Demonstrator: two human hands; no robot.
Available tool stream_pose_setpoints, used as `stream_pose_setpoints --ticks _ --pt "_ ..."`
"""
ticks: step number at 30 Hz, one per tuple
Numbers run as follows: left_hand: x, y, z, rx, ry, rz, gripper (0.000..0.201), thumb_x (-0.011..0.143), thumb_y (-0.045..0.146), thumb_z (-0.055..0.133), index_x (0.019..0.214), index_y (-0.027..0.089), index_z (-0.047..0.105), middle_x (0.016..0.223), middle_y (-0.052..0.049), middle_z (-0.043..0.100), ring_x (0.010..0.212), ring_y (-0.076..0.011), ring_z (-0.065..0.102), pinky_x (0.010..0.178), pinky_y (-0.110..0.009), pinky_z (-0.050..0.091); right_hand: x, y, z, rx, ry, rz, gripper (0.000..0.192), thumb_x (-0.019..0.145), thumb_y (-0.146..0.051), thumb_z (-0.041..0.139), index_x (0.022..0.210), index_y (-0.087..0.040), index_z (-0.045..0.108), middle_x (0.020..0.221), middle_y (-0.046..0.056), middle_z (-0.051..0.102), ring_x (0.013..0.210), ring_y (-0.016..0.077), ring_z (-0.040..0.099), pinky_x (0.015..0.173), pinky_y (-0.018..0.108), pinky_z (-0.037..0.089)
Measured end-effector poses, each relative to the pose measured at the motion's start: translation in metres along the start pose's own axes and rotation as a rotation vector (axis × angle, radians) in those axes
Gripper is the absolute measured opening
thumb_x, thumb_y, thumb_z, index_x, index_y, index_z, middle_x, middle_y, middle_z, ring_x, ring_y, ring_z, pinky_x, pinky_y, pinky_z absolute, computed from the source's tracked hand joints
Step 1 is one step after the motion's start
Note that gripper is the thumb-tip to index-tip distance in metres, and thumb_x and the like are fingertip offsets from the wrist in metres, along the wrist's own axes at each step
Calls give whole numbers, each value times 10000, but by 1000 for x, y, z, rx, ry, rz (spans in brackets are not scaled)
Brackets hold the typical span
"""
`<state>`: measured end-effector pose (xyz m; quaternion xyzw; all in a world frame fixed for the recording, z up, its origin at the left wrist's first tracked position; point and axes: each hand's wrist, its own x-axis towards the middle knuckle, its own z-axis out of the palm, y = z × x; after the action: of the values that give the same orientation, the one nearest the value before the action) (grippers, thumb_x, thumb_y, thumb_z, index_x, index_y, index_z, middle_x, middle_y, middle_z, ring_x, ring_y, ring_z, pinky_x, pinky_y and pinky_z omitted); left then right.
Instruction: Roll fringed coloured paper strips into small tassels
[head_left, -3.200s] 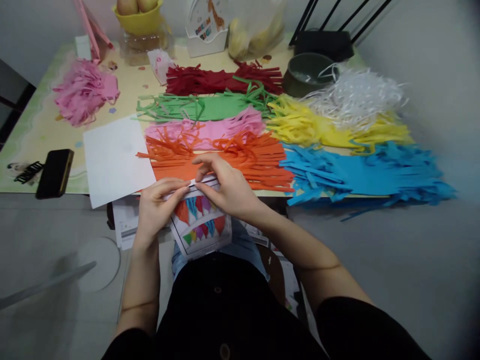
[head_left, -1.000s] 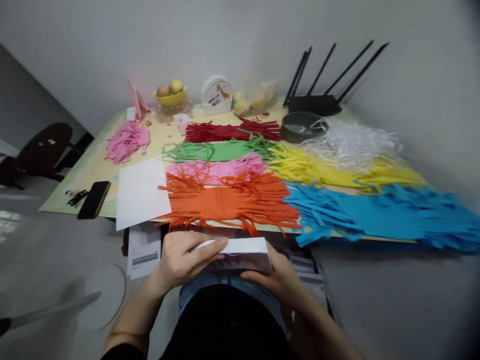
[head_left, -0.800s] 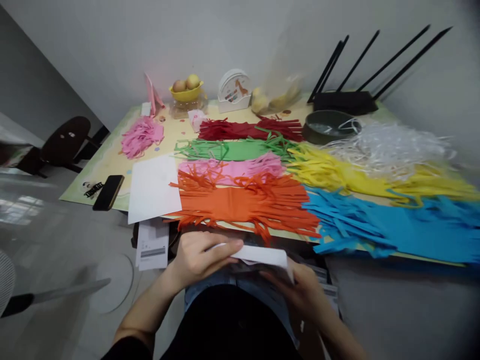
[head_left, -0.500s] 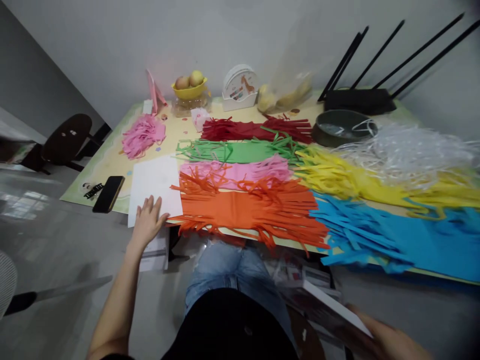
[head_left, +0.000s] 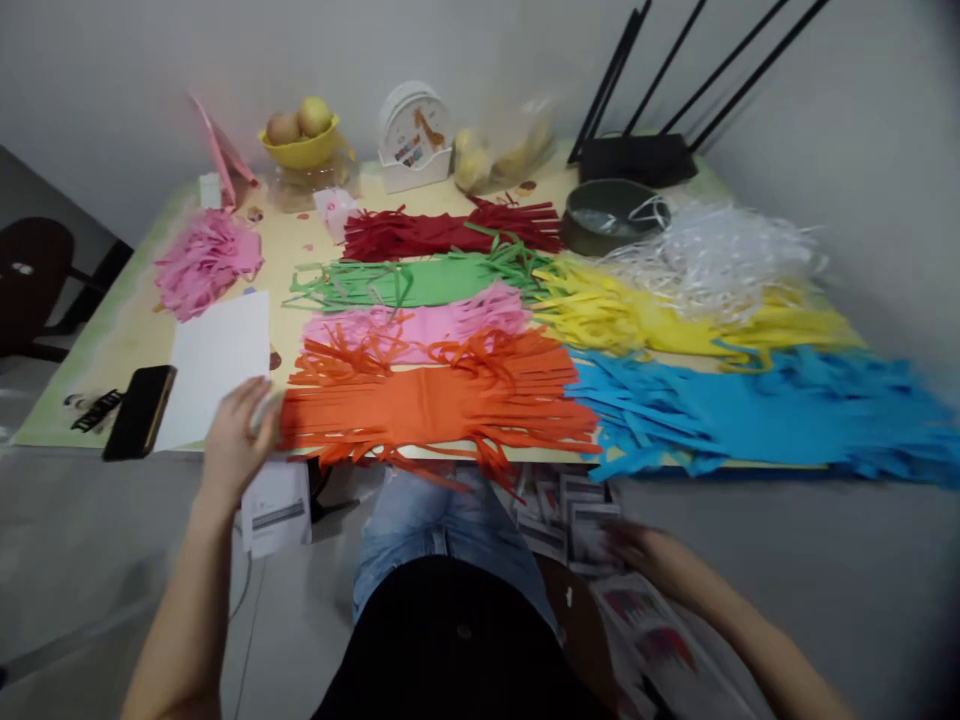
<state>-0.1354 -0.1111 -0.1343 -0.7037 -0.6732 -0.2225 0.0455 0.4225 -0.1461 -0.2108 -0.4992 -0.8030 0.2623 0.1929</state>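
The left hand (head_left: pixel 238 432) is reaching toward the lower left of the frame, fingers loosely spread and open, resting on the near corner of a white sheet of paper (head_left: pixel 214 365) that is lying flat at the tabletop (head_left: pixel 127 330) edge; it is gripping nothing, only pressing or touching the sheet, probably to steady or slide it. Just left of the sheet a black phone (head_left: pixel 139 410) is lying, with a dark hair clip (head_left: pixel 94 410) beside it. The right hand (head_left: pixel 637 545) is hanging low at the lower right, below the tabletop edge, over a pile of printed sheets (head_left: pixel 570 505) on the floor; it is blurred, so I cannot tell whether it is open or closed. Fringed paper strips are lying spread in rows across the tabletop, seemingly kept apart by colour: orange fringe (head_left: pixel 435 405) nearest the body, pink fringe (head_left: pixel 420 325) behind it, then green fringe (head_left: pixel 420 280) and red fringe (head_left: pixel 450 230), with blue fringe (head_left: pixel 750 410) and yellow fringe (head_left: pixel 675 320) at the right.
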Motion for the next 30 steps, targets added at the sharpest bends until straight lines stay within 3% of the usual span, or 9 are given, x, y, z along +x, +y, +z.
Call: stream_pose_setpoints --ticks 4,7,9,12,15,24,26,28,30 --pt "22 117 38 -245 -269 402 281 988 299 514 1220 194 632 1174 -109 688 1076 -215 644 958 -379 536 89 -64 6 30 -67 -306 264 974 -241 491 1090 -189 723 1000 109 758 887 211 722 780 335 592" --pt "33 160 72 -219 -427 458 347 925 346 628 1195 130 645 1153 -147 662 1063 -266 622 935 -426 537 142 -105 7 -62 -36 -489 271 974 -226 510 1167 -140 681 1155 151 712 1074 246 656 946 417 552" --pt "35 164 88 -192 -451 426 367 891 348 671 1173 114 651 1138 -157 647 1055 -282 613 927 -450 535 166 -113 13 -139 -71 -502 278 947 -190 550 1177 -89 668 1215 187 677 1138 274 624 1000 450 522" --pt "35 155 100 -226 -429 387 332 884 330 679 1152 135 661 1144 -144 646 1057 -267 618 936 -441 535 184 -104 24 -217 -205 -438 238 942 -172 555 1118 -71 679 1185 189 672 1097 267 634 981 425 520" --pt "35 147 99 -295 -422 368 279 880 310 681 1106 146 682 1141 -131 667 1068 -253 636 952 -422 538 188 -96 29 -215 -281 -385 200 967 -185 519 1036 -97 686 1105 157 686 1023 235 642 935 374 511" --pt "39 151 92 -385 -404 290 149 931 199 549 945 151 689 1049 -112 719 983 -219 676 906 -383 554 188 -105 18 -142 -238 -239 141 948 -152 507 974 -127 643 937 108 695 857 190 628 765 288 463" --pt "36 153 93 -380 -351 250 155 937 180 518 933 152 671 1007 -108 717 940 -214 678 870 -370 557 175 -114 23 -141 -116 -302 184 959 -159 470 982 -128 650 965 128 702 908 212 637 830 332 494" --pt "32 156 92 -367 -260 219 141 931 167 509 947 162 650 982 -103 714 927 -215 674 860 -368 554 160 -128 34 -146 -12 -458 244 973 -179 430 1016 -117 662 1068 162 703 1042 240 629 978 395 486" --pt "30 160 90 -328 -150 208 132 915 147 513 976 175 627 1020 -103 712 972 -227 664 889 -384 540 152 -143 49 -154 -39 -552 282 969 -190 434 1095 -80 660 1208 190 672 1179 260 591 1091 416 439"
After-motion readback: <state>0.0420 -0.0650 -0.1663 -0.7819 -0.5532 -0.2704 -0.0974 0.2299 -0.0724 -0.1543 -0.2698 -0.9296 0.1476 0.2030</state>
